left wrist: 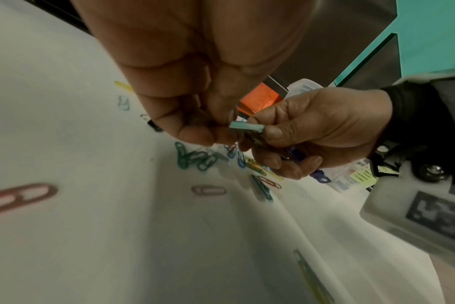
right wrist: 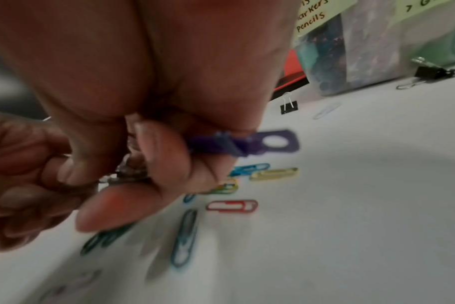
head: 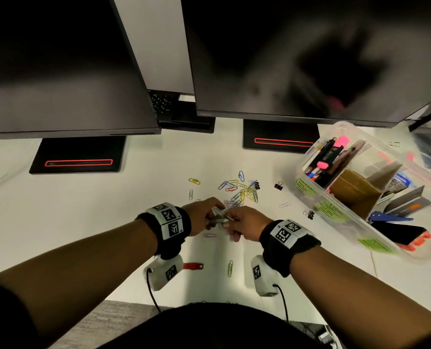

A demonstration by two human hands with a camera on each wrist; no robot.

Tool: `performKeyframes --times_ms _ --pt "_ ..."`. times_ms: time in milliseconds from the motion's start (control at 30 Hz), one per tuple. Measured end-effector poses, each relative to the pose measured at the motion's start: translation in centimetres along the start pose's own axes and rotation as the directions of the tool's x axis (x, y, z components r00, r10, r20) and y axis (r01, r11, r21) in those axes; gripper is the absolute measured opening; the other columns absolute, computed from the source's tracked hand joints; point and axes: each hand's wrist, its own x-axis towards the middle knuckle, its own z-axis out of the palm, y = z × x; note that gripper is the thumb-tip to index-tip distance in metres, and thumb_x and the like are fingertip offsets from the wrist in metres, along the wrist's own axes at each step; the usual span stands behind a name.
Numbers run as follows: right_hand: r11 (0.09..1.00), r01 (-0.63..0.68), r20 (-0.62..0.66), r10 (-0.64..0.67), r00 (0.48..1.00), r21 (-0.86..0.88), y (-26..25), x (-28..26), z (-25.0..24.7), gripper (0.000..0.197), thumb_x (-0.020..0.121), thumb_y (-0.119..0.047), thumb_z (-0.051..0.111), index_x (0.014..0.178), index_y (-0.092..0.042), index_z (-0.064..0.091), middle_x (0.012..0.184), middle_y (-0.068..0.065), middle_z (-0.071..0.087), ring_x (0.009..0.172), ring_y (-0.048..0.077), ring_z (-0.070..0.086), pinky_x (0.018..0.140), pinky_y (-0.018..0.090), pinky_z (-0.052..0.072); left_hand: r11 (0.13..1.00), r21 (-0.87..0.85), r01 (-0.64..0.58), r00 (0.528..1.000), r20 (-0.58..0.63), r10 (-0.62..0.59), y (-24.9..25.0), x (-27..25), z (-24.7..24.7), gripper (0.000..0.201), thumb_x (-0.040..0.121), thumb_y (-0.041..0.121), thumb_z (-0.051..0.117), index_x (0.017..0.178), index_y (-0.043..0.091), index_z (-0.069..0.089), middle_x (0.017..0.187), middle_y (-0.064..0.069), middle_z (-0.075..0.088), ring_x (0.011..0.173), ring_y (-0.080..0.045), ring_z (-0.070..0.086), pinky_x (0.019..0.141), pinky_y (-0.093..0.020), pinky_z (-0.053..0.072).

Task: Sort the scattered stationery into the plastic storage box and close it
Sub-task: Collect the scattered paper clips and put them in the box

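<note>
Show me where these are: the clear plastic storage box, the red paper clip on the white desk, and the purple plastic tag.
clear plastic storage box (head: 307,157): head view, its left rim.
red paper clip (right wrist: 231,205): right wrist view, its middle.
purple plastic tag (right wrist: 283,142): right wrist view, beside its hole.

A white desk (head: 58,210) holds two dark, switched-off monitors (head: 58,71) on black bases with red-outlined slots (head: 78,162), a pale wall (head: 156,41) showing between them, and grey carpet (head: 108,321) below.
</note>
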Motion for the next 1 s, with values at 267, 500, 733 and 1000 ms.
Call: performKeyframes --times_ms 267,500,733,1000 --pt "0.995 -0.07 -0.059 0.074 0.995 0.078 1.7 -0.9 1.2 0.026 0.097 -0.01 0.039 0.076 -0.011 0.055 0.062 -0.002 0.053 0.042 0.002 0.049 0.05 0.014 0.041 0.982 0.169 0.082 0.996 0.006 -0.084 -1.2 -1.1 0.2 0.033 0.093 0.003 0.041 0.124 0.011 0.047 0.113 -0.014 0.059 0.104 -0.03 0.056 0.08 -0.026 0.041" --pt "0.976 -0.154 -0.177 0.18 0.968 0.152 2.7 -0.9 0.3 0.038 0.096 -0.002 0.035 0.065 -0.015 0.052 0.061 0.003 0.051 0.047 0.012 0.047 0.046 0.016 0.04 0.777 0.616 -0.127 0.983 0.181 0.016 -2.7 -3.4 0.1 0.058 0.075 0.052 0.068 0.119 0.02 0.046 0.121 0.001 0.053 0.107 -0.022 0.055 0.092 -0.032 0.045" --pt "0.978 -0.143 -0.243 0.177 0.954 0.151 2.1 -0.7 -0.5 0.039 0.098 -0.006 0.037 0.062 -0.016 0.05 0.058 0.003 0.049 0.026 -0.005 0.045 0.036 0.005 0.035 0.704 0.682 -0.196 0.98 0.168 0.11 -4.0 -2.0 0.3 0.044 0.087 0.044 0.056 0.12 0.015 0.051 0.123 -0.004 0.05 0.112 -0.025 0.053 0.092 -0.031 0.043" --pt "0.984 -0.106 -0.25 0.138 0.958 0.14 0.6 -0.5 -1.0 0.038 0.098 -0.006 0.037 0.063 -0.017 0.048 0.058 0.001 0.05 0.033 0.002 0.047 0.039 0.01 0.037 0.737 0.663 -0.129 0.991 0.068 0.112 -3.8 -0.1 -0.3 0.019 0.092 0.028 0.055 0.105 0.015 0.058 0.114 -0.005 0.058 0.106 -0.024 0.056 0.087 -0.029 0.042"
